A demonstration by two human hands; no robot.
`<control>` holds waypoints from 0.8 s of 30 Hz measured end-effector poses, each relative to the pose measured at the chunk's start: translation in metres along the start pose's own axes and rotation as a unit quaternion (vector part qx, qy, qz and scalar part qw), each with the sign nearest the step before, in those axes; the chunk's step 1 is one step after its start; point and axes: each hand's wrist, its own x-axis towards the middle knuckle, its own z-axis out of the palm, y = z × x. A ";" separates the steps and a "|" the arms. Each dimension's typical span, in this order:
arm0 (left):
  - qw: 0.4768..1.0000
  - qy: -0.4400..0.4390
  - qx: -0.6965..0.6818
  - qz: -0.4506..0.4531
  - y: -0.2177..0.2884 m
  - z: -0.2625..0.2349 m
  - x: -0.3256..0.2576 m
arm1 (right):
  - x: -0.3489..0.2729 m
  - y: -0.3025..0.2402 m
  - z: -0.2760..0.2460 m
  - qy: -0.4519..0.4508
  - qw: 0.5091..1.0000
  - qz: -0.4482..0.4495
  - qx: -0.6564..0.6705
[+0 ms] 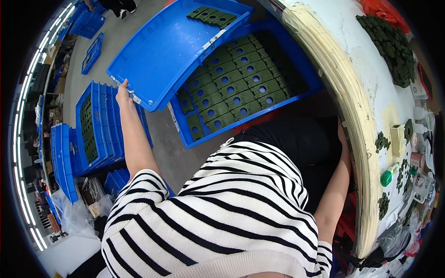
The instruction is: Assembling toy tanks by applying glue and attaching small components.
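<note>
My left hand point(123, 93) is closed on the near left corner of a shallow blue plastic tray point(153, 60), which is tilted. At the tray's far end lie a few dark green flat parts with round holes point(211, 17). Below it, partly covered, a second blue tray point(241, 123) holds rows of similar green parts point(236, 88). My right arm hangs down between my dark-clothed leg and the table edge. Only a bit of my right hand point(342, 132) shows there, and its fingers are hidden.
On my right, a white worktable point(343, 60) with a thick layered edge carries a heap of dark green pieces point(389, 48), a green-capped item point(386, 178) and other clutter. Stacked blue trays point(104, 125) stand on the left. Farther off, more blue crates point(87, 23) and a person's legs appear.
</note>
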 end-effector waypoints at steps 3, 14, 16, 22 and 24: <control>1.000 -0.006 -0.002 -0.018 -0.002 0.002 -0.006 | 0.000 -0.004 -0.007 0.005 1.000 0.006 0.009; 0.998 -0.051 -0.006 -0.037 -0.017 0.012 -0.016 | 0.003 -0.015 -0.027 0.046 0.997 0.017 0.052; 0.997 -0.064 -0.013 -0.046 -0.020 0.005 -0.006 | 0.002 -0.014 -0.023 0.036 0.999 0.006 0.036; 0.994 -0.094 -0.006 -0.059 -0.022 0.015 -0.019 | 0.002 -0.015 -0.023 0.051 0.998 0.003 0.046; 0.994 -0.095 -0.004 -0.056 -0.022 0.020 -0.027 | 0.002 -0.014 -0.025 0.054 0.997 0.004 0.050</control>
